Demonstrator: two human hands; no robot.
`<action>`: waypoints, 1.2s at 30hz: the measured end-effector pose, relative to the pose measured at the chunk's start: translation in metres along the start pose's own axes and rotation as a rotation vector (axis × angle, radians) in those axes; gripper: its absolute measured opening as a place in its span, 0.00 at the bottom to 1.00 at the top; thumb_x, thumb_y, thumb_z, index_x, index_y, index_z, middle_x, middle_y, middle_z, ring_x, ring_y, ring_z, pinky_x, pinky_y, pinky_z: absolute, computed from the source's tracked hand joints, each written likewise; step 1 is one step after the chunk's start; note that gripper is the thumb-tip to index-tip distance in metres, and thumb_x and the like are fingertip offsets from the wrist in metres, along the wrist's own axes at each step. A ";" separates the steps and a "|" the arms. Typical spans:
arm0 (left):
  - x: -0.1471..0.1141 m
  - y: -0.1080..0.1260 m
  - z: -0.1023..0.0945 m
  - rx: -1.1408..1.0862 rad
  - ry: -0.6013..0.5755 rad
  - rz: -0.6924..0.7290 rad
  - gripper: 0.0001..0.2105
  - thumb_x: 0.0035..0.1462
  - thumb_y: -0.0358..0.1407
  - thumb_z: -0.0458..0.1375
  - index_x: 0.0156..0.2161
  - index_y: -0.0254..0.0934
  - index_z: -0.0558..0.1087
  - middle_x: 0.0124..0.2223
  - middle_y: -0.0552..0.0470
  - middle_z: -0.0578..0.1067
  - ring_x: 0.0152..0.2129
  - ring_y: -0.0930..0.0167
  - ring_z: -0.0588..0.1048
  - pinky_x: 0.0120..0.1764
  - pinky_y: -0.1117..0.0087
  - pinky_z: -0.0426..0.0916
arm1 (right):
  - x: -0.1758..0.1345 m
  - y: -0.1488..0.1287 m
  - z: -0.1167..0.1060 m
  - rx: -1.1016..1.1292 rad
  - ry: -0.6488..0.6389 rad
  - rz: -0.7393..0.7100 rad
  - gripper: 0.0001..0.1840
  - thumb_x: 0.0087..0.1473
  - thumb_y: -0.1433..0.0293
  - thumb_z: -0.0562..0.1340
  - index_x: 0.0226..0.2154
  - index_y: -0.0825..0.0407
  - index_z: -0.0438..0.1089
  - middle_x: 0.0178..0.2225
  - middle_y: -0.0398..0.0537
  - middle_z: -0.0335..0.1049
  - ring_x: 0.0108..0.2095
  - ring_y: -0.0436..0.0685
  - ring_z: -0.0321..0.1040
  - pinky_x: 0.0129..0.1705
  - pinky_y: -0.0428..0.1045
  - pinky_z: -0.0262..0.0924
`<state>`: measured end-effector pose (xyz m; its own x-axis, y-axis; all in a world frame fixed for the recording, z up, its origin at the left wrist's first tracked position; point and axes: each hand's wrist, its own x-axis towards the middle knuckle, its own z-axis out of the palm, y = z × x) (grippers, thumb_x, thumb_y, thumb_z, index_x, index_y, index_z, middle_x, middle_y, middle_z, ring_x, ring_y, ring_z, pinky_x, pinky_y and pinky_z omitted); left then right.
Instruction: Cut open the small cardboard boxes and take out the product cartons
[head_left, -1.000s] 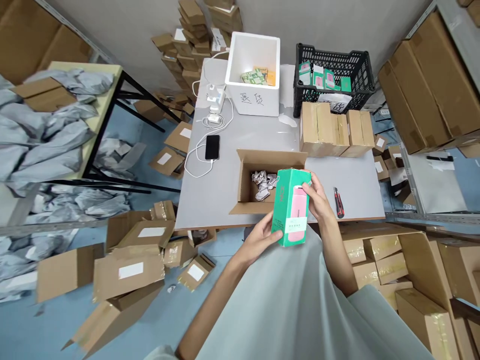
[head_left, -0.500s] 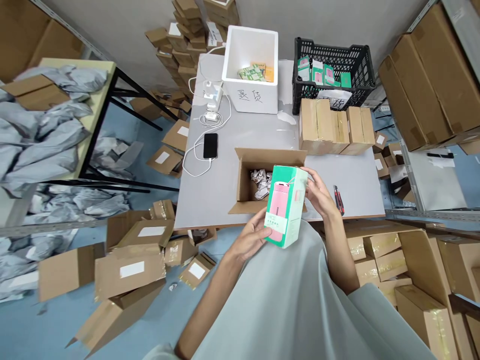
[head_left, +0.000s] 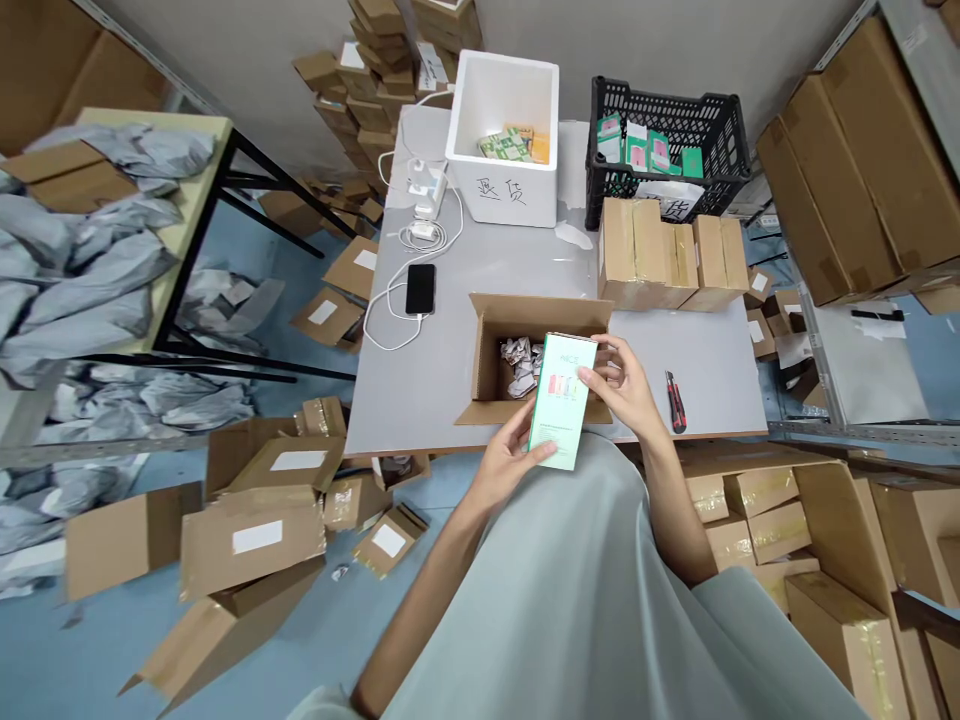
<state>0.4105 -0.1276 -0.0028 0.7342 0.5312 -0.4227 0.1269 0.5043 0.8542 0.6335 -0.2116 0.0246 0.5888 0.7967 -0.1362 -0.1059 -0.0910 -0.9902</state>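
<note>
Both my hands hold a green and white product box [head_left: 564,405] over the table's front edge. Its pale green side, with small coloured pictures and fine print, faces up at me. My left hand [head_left: 510,462] grips the lower left edge, thumb lying across the face. At the upper right, my right hand [head_left: 621,385] has its thumb on the face and its fingers around the far edge. Just behind the product box stands an open cardboard carton [head_left: 487,350] with crumpled paper [head_left: 519,362] inside; the product box hides part of it.
A red and black utility knife [head_left: 676,402] lies right of my hands. Behind are taped cardboard boxes [head_left: 634,250], a black crate [head_left: 611,185] with similar green boxes, and a white foam box [head_left: 499,195]. A phone [head_left: 421,289] on a cable lies left.
The product box has been turned: its face with the pink bottle picture is out of view, and the pale side now faces me. My right thumb has come onto the face.
</note>
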 end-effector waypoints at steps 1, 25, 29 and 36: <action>0.000 -0.001 -0.002 -0.020 -0.002 -0.008 0.47 0.52 0.49 0.81 0.74 0.42 0.72 0.77 0.39 0.70 0.73 0.46 0.70 0.70 0.48 0.71 | 0.000 0.002 -0.001 -0.002 -0.001 0.001 0.37 0.55 0.44 0.79 0.60 0.38 0.72 0.50 0.48 0.78 0.41 0.59 0.79 0.35 0.51 0.76; -0.004 0.002 -0.008 -0.124 -0.093 -0.053 0.46 0.50 0.43 0.83 0.73 0.46 0.73 0.76 0.41 0.71 0.73 0.46 0.70 0.67 0.53 0.74 | -0.001 0.007 -0.009 0.089 -0.092 0.042 0.49 0.53 0.43 0.80 0.68 0.39 0.66 0.57 0.51 0.81 0.51 0.63 0.83 0.54 0.58 0.81; -0.013 -0.014 -0.021 -0.370 -0.183 -0.195 0.43 0.49 0.44 0.83 0.69 0.47 0.76 0.67 0.42 0.81 0.61 0.51 0.82 0.58 0.57 0.80 | 0.002 0.007 -0.017 0.223 -0.282 0.080 0.55 0.55 0.41 0.78 0.75 0.35 0.59 0.64 0.52 0.78 0.58 0.66 0.81 0.60 0.61 0.79; -0.005 -0.013 -0.019 -0.313 -0.143 -0.124 0.42 0.53 0.46 0.81 0.71 0.50 0.75 0.74 0.44 0.75 0.70 0.50 0.74 0.67 0.54 0.75 | 0.005 0.012 -0.009 0.153 -0.188 0.072 0.44 0.55 0.45 0.80 0.67 0.38 0.68 0.55 0.48 0.83 0.48 0.62 0.84 0.51 0.57 0.83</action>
<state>0.3925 -0.1239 -0.0172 0.8148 0.3636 -0.4516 0.0266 0.7546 0.6556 0.6420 -0.2139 0.0119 0.4179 0.8897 -0.1840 -0.2705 -0.0715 -0.9601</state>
